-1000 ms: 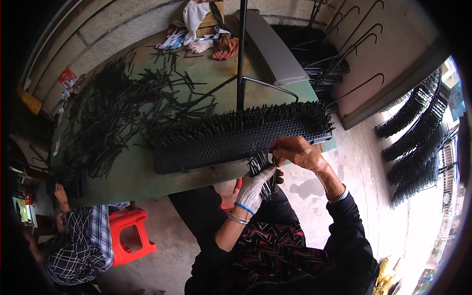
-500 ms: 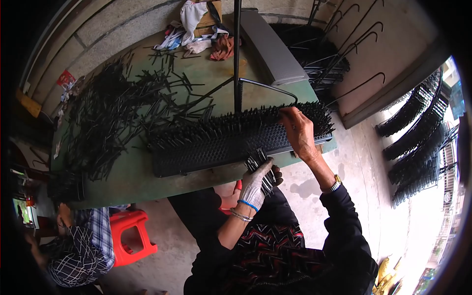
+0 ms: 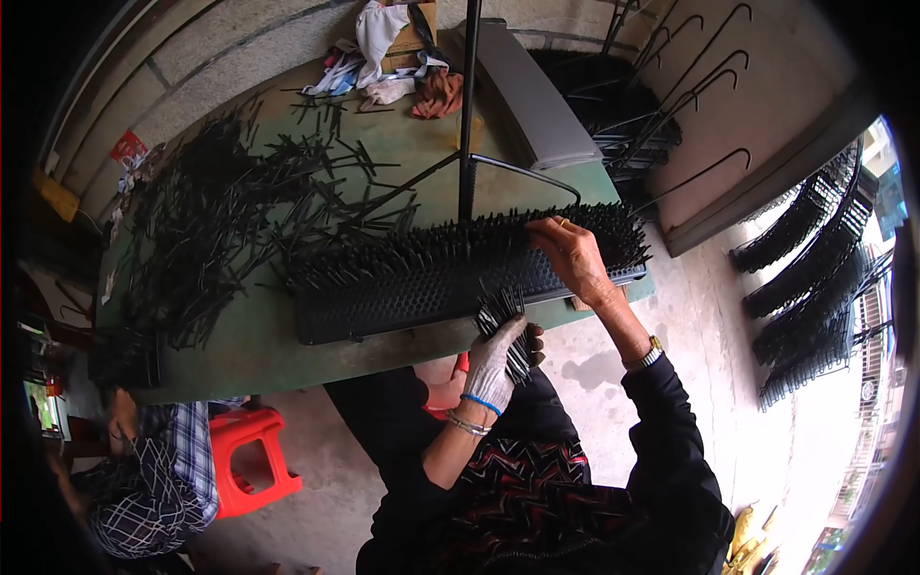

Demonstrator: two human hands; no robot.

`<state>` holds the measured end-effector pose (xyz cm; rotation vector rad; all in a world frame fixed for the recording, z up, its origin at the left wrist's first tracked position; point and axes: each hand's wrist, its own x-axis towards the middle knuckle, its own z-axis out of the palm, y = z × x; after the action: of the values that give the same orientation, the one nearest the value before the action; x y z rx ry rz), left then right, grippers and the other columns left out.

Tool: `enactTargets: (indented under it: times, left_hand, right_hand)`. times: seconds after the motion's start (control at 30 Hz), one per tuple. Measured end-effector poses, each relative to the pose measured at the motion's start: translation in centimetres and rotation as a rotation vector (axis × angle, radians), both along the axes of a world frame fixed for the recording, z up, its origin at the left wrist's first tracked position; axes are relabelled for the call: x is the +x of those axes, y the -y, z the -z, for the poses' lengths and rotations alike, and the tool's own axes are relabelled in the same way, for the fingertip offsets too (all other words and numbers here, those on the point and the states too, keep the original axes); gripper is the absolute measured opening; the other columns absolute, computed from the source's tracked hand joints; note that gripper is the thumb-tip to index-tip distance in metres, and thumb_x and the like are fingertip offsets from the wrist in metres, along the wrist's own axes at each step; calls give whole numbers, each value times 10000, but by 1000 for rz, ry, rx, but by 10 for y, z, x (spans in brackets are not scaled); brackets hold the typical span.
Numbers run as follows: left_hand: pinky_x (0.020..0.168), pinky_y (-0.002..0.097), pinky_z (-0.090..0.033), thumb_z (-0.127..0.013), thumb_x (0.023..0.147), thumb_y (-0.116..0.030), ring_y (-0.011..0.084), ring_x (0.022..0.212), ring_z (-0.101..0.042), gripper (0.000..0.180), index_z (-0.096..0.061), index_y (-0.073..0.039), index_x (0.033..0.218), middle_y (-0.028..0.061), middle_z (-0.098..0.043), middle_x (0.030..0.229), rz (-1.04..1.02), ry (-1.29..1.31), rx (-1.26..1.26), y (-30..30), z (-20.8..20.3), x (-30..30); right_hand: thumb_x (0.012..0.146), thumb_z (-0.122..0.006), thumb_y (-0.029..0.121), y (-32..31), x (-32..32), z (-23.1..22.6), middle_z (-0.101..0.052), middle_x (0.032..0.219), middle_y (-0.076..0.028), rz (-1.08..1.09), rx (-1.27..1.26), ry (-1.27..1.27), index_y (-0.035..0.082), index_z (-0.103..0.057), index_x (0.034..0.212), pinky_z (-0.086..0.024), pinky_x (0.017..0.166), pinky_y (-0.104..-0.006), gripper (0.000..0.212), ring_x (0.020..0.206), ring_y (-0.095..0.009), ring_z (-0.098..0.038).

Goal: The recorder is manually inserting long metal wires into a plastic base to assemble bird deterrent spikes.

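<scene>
A long black board [image 3: 398,305] with a dimpled, honeycomb-like face lies along the near table edge. Many short black sticks [image 3: 383,254] stand upright in its far half; the near half shows bare dimples. My left hand [image 3: 493,366], in a white glove, is closed around a bundle of thin black sticks [image 3: 500,307] just in front of the board. Above the board's right part, my bare right hand [image 3: 573,264] pinches thumb and fingers together at the edge of the standing sticks. Whatever is between those fingertips is too small to make out.
Loose black sticks [image 3: 220,211] cover the green table's [image 3: 259,369] left side. A black upright post [image 3: 469,115] rises behind the board. Grey panels [image 3: 537,96], rags [image 3: 439,94], hooked rods [image 3: 738,57] and a red stool [image 3: 254,422] are around. Another person's sleeve [image 3: 158,498] shows lower left.
My right hand has shifted a little left along the row of standing sticks. The gloved left hand keeps its hold on the bundle, nearly in the same place.
</scene>
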<state>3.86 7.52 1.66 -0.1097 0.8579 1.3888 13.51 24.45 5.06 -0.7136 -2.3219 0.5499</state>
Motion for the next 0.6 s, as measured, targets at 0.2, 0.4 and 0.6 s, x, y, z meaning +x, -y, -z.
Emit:
enactTargets:
  times: [0.2,0.4,0.6]
  left_hand:
    - [553,314,-552,-611,898,-147,204,603,-643,156,-619,9,913,114,-662,776,-4,2,-12,3,1,-2]
    - [564,312,-555,-626,892,-160,204,641,-658,158,-627,-4,917,112,-666,784,16,-45,-24,3,-11,0]
    - [578,316,-562,-622,896,-168,205,657,-666,168,-636,-10,947,108,-676,804,8,6,15,5,-6,-1]
  right_hand:
    - [822,-663,75,10,-5,-7,-572,905,-65,162,103,69,103,-676,1018,-511,702,-327,199,822,-231,-606]
    - [811,-685,129,8,-5,-2,-568,921,-59,182,214,177,142,-690,1020,-502,694,-327,209,813,-218,-599]
    - [805,-692,125,16,-3,4,-560,906,-57,271,295,91,146,-697,1041,-493,699,-326,237,837,-222,-585]
